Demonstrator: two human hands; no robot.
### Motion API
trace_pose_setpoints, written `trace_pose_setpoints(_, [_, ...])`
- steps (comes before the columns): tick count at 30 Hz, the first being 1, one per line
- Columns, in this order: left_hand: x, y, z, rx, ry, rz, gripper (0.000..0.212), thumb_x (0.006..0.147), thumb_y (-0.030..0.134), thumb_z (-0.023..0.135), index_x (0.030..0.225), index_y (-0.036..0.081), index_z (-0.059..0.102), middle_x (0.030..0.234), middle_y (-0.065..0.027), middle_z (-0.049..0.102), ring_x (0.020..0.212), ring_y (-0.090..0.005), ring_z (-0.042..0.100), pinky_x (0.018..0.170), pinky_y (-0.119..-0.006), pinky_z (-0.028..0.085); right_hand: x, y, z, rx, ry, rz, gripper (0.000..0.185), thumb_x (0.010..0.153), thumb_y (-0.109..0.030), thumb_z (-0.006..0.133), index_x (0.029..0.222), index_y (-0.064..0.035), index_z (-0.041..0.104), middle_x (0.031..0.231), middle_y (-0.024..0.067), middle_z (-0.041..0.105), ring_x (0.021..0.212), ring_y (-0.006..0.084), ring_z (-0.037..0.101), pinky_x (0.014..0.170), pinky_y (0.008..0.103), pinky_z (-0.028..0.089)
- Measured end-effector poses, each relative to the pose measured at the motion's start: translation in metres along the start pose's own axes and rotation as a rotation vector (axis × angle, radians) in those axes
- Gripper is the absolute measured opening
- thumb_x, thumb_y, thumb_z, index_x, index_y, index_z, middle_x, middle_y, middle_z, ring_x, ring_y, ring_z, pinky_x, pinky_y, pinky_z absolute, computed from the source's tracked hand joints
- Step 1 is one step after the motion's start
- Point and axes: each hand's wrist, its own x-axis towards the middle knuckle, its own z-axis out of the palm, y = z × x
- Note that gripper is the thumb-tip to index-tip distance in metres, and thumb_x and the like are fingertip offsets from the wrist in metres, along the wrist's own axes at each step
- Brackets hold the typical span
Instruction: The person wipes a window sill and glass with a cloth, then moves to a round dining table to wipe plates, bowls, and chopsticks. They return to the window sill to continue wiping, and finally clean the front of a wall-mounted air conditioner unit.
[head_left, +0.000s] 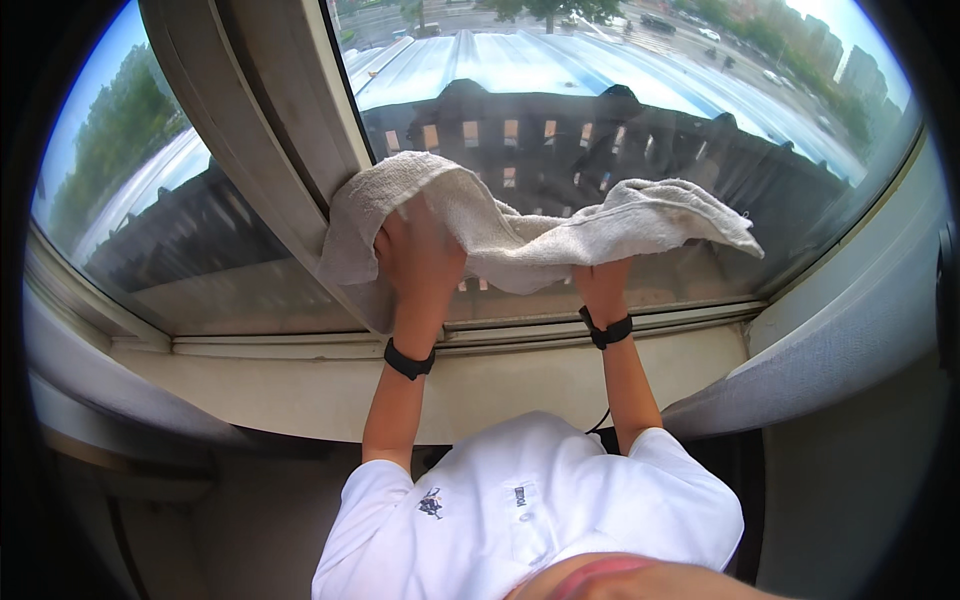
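A pale terry cloth (525, 240) stretches in loose folds between both hands, in front of a window pane (675, 142). My left hand (421, 255) grips its left part near the upright window frame (300, 112); cloth drapes over the fingers and hangs down beside them. Under the right part of the cloth, my right hand (604, 281) holds on, its fingers mostly hidden by the folds. The cloth's free right end sticks out past that hand. Each wrist wears a black band.
A window sill (480, 390) runs below the sliding window's track (285, 346). Another pane (217, 255) stands at the left, and a pale wall (832, 330) borders the window at the right. Outside are a dark slotted barrier, a bluish metal roof, and a road with cars.
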Motion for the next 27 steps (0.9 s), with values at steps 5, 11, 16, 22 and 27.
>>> trace_pose_setpoints(5, [-0.034, -0.055, 0.049, -0.119, 0.054, 0.066, 0.063, 0.094, 0.029, 0.066, 0.146, 0.0, 0.047, 0.139, -0.0324, 0.046, 0.126, -0.0515, 0.046, 0.102, -0.061, 0.04, -0.059, 0.037, -0.037, -0.09, -0.152, 0.219, 0.05, 0.093, -0.026, 0.062, 0.136, -0.0012, 0.058, 0.141, 0.0253, 0.054, 0.137, 0.0456, 0.042, 0.116, 0.0604, 0.023])
trace_pose_setpoints(11, [0.0, -0.004, 0.005, -0.111, 0.229, 0.139, 0.064, 0.097, 0.039, 0.064, 0.148, 0.004, 0.047, 0.149, -0.035, 0.04, 0.131, -0.0542, 0.046, 0.102, -0.06, 0.044, 0.036, 0.067, -0.147, -0.156, -0.002, 0.298, 0.045, 0.096, -0.024, 0.062, 0.134, -0.001, 0.059, 0.137, 0.0219, 0.058, 0.132, 0.0404, 0.048, 0.113, 0.0538, 0.031])
trace_pose_setpoints(16, [0.015, 0.03, -0.009, -0.178, 0.245, 0.076, 0.082, 0.088, 0.031, 0.072, 0.156, 0.007, 0.033, 0.156, -0.0357, 0.03, 0.136, -0.0535, 0.043, 0.107, -0.06, 0.041, -0.005, 0.087, -0.133, -0.196, -0.36, 0.313, 0.041, 0.098, -0.023, 0.061, 0.133, -0.0009, 0.06, 0.134, 0.019, 0.061, 0.128, 0.0362, 0.053, 0.11, 0.0482, 0.037])
trace_pose_setpoints(22, [0.002, 0.013, 0.019, -0.152, -0.051, 0.157, 0.073, 0.09, 0.036, 0.072, 0.15, 0.009, 0.041, 0.149, -0.0359, 0.039, 0.121, -0.0508, 0.06, 0.088, -0.055, 0.057, -0.007, 0.09, -0.096, -0.17, -0.236, 0.272, 0.036, 0.101, -0.021, 0.061, 0.131, -0.0007, 0.061, 0.131, 0.0155, 0.064, 0.123, 0.031, 0.059, 0.107, 0.0416, 0.044])
trace_pose_setpoints(27, [0.038, 0.034, -0.019, -0.197, 0.245, 0.25, 0.073, 0.098, 0.05, 0.065, 0.153, 0.01, 0.04, 0.15, -0.0376, 0.038, 0.13, -0.0553, 0.051, 0.092, -0.058, 0.055, 0.09, 0.053, -0.136, -0.039, 0.384, 0.266, 0.026, 0.092, -0.008, 0.069, 0.115, 0.0035, 0.066, 0.112, 0.0133, 0.071, 0.103, 0.0288, 0.066, 0.094, 0.0411, 0.05])
